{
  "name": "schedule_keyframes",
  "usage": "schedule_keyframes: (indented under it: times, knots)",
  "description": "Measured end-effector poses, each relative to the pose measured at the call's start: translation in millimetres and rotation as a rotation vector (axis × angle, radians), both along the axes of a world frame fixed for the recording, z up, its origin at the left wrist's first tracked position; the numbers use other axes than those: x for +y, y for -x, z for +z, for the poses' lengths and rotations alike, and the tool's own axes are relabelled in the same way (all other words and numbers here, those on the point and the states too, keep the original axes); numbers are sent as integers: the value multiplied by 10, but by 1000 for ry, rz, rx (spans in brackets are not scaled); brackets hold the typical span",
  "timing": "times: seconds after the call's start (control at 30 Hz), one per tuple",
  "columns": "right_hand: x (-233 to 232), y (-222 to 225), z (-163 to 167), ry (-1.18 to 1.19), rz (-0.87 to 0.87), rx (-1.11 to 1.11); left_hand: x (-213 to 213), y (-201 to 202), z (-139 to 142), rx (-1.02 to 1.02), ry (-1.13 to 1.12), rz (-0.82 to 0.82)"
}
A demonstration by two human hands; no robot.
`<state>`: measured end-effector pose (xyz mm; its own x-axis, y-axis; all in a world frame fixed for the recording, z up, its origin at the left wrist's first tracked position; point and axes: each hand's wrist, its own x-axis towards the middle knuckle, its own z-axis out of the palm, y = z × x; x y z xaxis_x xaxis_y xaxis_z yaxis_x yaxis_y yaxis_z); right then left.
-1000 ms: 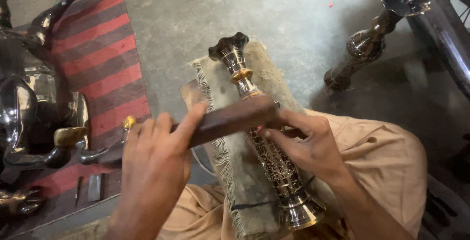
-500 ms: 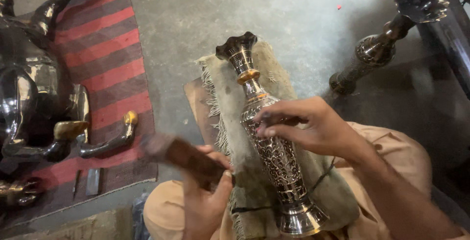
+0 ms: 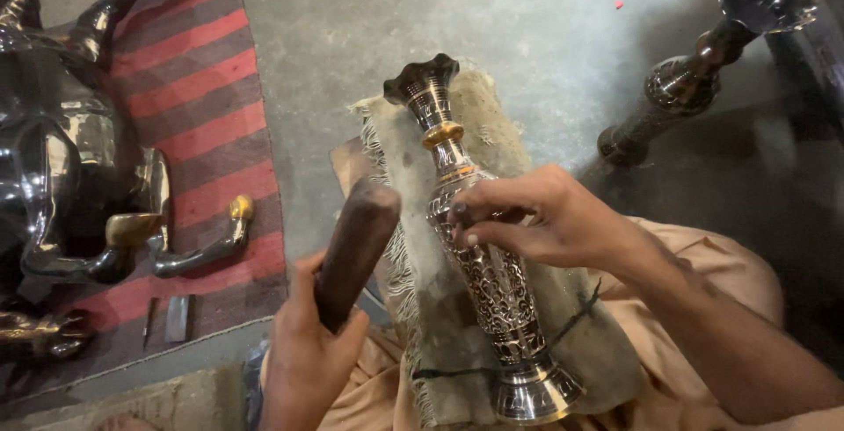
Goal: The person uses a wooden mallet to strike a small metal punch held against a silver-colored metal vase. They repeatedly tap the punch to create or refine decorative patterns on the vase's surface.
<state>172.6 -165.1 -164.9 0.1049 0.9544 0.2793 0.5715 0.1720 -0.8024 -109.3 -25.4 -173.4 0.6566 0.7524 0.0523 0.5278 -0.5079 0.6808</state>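
Closest to the camera, the person's left hand (image 3: 303, 365) has its fingers clenched round the lower end of a dark wooden mallet (image 3: 353, 246), which sticks up and away, tilted toward the vase without touching it. Just right of that is the engraved metal vase (image 3: 483, 264), lying lengthwise on a frayed grey cloth pad (image 3: 422, 308) that's draped over the person's lap in tan fabric (image 3: 703, 273). The flared silver foot of the vase points at the camera and the scalloped dark mouth points away, with a brass-coloured ring on the neck.

The right hand (image 3: 545, 220) comes in from the right and sits on the upper body of the vase, fingers pinched together on something small pressed against the patterned metal. It's too small to tell what exactly, so it's hard to say more than that they're closed tight.

Further out on the left there's a red and grey striped mat (image 3: 202, 132) on the concrete floor (image 3: 492, 18), with a big shiny dark metal animal figure (image 3: 61, 185) on it. Far right, a second dark vase (image 3: 703, 71) lies on the floor, well apart from the first.
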Motion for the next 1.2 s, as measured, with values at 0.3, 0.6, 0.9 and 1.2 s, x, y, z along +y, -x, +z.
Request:
schedule_keyframes:
  times: [0.3,0.6,0.9,1.2]
  knots:
    - [-5,26,43,-133,73,114,5,-172,335,-229,117,16]
    - [25,-15,-69,-21,54,36,9,-245,547,93,-445,-176]
    - [19,-20,-95,-35,32,15,4,-260,581,51,-591,-173]
    - [0,8,-32,-130,11,-8,12,-294,509,-81,-128,-16]
